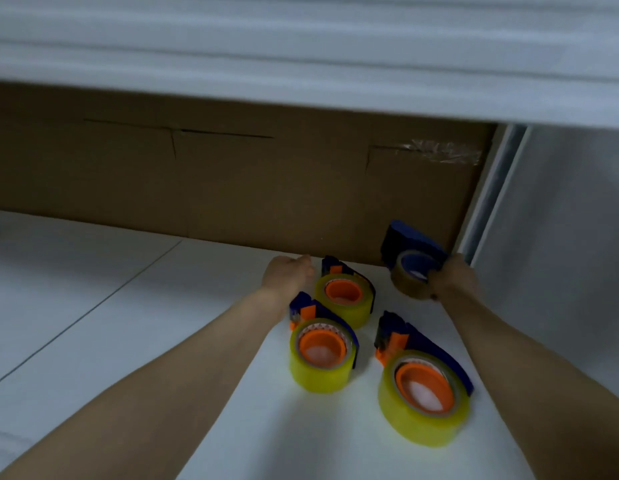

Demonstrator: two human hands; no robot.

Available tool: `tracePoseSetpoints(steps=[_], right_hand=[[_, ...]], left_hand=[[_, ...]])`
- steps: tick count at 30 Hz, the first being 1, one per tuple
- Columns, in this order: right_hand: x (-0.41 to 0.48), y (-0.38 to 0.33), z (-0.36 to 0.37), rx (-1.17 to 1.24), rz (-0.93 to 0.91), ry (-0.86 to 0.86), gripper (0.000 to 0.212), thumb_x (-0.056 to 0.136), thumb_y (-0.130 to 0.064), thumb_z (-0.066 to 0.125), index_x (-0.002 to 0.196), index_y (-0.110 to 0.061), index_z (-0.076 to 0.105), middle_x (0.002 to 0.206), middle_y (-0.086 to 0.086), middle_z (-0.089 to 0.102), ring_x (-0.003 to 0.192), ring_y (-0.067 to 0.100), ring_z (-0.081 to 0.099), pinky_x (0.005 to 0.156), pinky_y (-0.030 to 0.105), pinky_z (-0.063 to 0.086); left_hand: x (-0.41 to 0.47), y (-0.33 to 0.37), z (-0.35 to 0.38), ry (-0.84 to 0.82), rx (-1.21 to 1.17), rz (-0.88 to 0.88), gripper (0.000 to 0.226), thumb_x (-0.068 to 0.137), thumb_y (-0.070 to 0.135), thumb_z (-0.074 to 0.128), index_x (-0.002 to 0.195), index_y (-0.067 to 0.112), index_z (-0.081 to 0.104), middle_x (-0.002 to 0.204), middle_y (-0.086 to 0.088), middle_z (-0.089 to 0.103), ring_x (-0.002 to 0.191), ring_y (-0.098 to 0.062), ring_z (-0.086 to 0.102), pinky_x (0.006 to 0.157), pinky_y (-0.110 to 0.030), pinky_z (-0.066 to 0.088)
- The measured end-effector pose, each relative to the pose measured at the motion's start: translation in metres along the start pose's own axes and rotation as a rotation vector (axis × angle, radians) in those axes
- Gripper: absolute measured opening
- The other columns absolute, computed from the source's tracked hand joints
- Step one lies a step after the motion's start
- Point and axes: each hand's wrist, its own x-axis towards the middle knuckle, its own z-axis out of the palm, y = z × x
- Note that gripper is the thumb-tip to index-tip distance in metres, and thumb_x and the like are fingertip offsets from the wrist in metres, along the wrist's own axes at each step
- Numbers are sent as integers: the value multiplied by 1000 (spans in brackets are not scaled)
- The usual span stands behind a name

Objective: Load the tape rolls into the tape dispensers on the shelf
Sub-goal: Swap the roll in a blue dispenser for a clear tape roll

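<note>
Nearest, toward the right edge of the white shelf [162, 306], a blue-and-orange tape dispenser [410, 336] lies on its side with a yellow tape roll [424, 407] seated on its orange hub. To its left and a little farther in lies a second dispenser [309, 310], its own yellow roll [321, 370] loaded the same way. Just beyond that, touching or nearly so, a third dispenser [332, 266] carries a third yellow roll [346, 306].

The left hand [289, 271] sits just left of the third dispenser, knuckles up and fingers curled under (I cannot tell whether they hold anything).

Near the far right corner, the right hand [453, 277] grips a fourth dispenser [413, 242], raised off the shelf and tilted, fingers wrapped round its near end. A brownish tape roll [410, 282] sits on it, hanging from its lower side.

Behind everything a cardboard box [231, 174] stands along the back edge, a patch of clear tape on its upper right. An upper shelf [301, 64] spans overhead.
</note>
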Motion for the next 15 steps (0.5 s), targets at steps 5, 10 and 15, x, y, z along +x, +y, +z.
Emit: tracePoseSetpoints(steps=[5,10,15], right_hand=[[-43,-74,-3,165,-204,-18,42,94,-19,51,129,0,37,120,24,56,96,37,60,63,36,45],[-145,-131,46,287,-395,-242,42,94,-19,52,128,1,39,127,23,53,111,39,55,85,43,46],[-254,-179,104,359,-474,-392,33,88,-17,55,118,-7,46,114,15,58,97,36,61,76,37,51]], left_hand=[[-43,3,-21,81,-150,-13,24,94,31,52,97,8,61,96,-7,62,73,-13,54,64,-22,44],[-87,-10,-71,146,-259,-13,45,80,45,68,104,9,54,99,-9,59,89,-21,58,87,-37,53],[-116,-54,-166,426,-93,-23,30,78,28,72,68,15,46,79,-11,60,83,-29,62,87,-48,54]])
